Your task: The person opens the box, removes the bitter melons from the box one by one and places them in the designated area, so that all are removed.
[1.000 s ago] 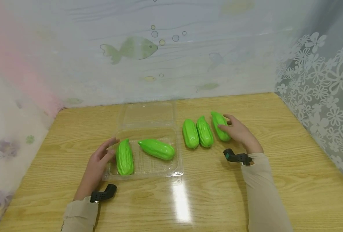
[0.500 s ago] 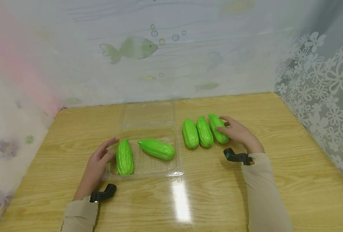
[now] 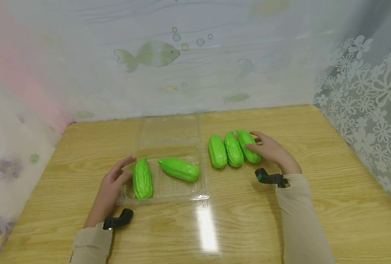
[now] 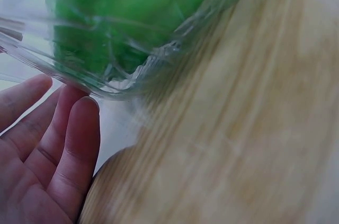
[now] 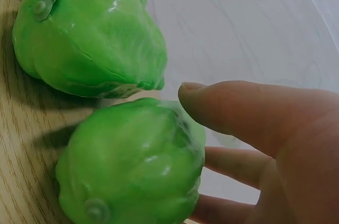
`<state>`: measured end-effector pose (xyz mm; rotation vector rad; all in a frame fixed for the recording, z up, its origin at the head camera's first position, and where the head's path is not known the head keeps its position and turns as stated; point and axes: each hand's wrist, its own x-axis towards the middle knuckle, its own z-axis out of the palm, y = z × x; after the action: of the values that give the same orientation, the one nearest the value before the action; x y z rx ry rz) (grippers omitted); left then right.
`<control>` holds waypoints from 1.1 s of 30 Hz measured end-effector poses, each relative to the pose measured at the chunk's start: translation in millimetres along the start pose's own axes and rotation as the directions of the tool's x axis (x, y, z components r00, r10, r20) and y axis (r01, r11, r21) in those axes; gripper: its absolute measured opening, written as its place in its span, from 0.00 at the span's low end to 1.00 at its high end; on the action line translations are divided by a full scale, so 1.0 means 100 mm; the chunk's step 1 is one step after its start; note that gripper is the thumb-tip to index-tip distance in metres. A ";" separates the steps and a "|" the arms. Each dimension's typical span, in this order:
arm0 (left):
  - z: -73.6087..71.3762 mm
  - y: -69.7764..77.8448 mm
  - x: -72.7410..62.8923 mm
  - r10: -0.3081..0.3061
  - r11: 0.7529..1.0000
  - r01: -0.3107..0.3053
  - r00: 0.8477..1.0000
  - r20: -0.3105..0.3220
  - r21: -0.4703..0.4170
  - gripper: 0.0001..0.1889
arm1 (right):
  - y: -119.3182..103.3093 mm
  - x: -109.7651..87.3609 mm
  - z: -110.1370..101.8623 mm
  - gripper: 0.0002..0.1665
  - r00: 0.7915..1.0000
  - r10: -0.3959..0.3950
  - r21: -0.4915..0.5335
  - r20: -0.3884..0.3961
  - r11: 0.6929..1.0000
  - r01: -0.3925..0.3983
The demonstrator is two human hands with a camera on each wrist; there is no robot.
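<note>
A clear plastic box (image 3: 169, 190) is lying open, its lid (image 3: 170, 130) folding back flat behind the base. The base is holding two glossy green gourds: the left box gourd (image 3: 142, 179) is lying lengthwise along the left wall, tip facing away; the right box gourd (image 3: 179, 170) is lying slantwise, tip pointing left. Three more gourds are lying side by side right of the box, pointing lengthwise away. The left outer gourd (image 3: 217, 152) is showing a rounded far end; the middle outer gourd (image 3: 234, 151) and right outer gourd (image 3: 246, 141) are showing pointed far tips and, at close range, pale stem knobs at their near ends.
</note>
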<state>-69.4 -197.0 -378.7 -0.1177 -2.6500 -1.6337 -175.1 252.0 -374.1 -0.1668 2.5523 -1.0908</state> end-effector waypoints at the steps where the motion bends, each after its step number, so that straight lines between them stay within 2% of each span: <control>1: 0.00 0.00 0.00 0.000 1.000 0.000 1.000 -0.001 0.001 0.22 | 0.00 0.00 0.00 0.43 1.000 0.000 0.000 -0.001 1.000 0.000; 12: 0.00 -0.01 -0.01 -0.013 1.000 0.013 1.000 -0.001 0.002 0.22 | -0.01 0.01 0.01 0.41 0.999 -0.035 -0.023 -0.006 0.999 0.035; 28: 0.01 -0.02 0.01 0.011 1.000 -0.011 1.000 -0.010 -0.001 0.21 | -0.01 0.00 0.00 0.38 0.999 0.012 -0.044 -0.034 0.999 -0.013; 33: -0.01 -0.07 0.03 -0.007 1.000 0.007 1.000 0.004 -0.012 0.22 | -0.01 0.00 -0.01 0.40 1.000 0.010 -0.055 -0.030 0.998 -0.012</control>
<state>-72.7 -201.0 -384.6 -0.1120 -2.6468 -1.6534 -175.6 251.7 -372.7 -0.1514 2.6079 -1.0268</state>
